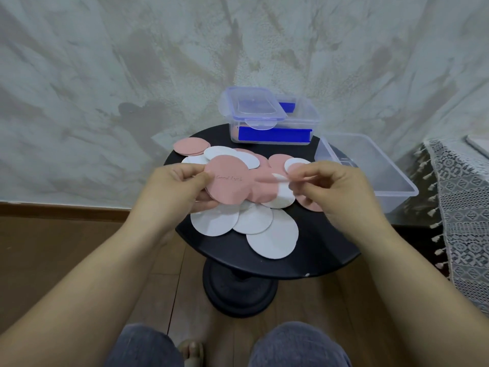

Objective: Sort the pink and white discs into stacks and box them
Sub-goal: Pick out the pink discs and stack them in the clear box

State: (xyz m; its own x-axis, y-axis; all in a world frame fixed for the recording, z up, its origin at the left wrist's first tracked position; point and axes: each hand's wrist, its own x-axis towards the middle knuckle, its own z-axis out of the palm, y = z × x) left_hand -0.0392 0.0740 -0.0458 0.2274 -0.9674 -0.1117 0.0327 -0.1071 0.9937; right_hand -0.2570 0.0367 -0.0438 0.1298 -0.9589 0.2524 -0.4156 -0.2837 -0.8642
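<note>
On pink disc (230,181) edge, left hand (174,189); perhaps likewise right hand (328,186).

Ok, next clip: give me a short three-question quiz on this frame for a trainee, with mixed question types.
1. True or false: the left hand grips a white disc.
2. Which discs lie nearest the person on the table? A pink, B white, C blue.
3. Fill in: the right hand pinches the edge of a ____ disc.

Key:
1. False. It grips a pink disc.
2. B, the white discs.
3. Pink.
</note>
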